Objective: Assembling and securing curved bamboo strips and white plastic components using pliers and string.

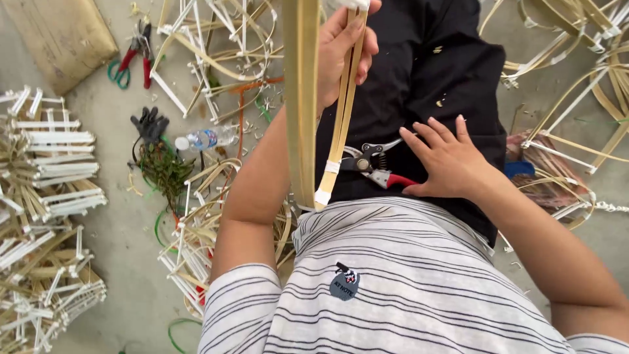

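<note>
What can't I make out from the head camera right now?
- Bamboo strips in the left hand: upper ends cut off by the top edge.
- Red-handled pruning shears: handles hidden under the right hand.
- Plastic bottle on the floor: label too small to read.
- Right elbow: cut off by the right edge.

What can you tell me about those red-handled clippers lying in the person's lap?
The pruning shears have short grey metal blades, a coiled spring at the pivot and red handles. They lie flat on the black cloth over the lap, blades pointing toward the taped bamboo strips. The right hand rests on the handle end, fingers spread.
</note>
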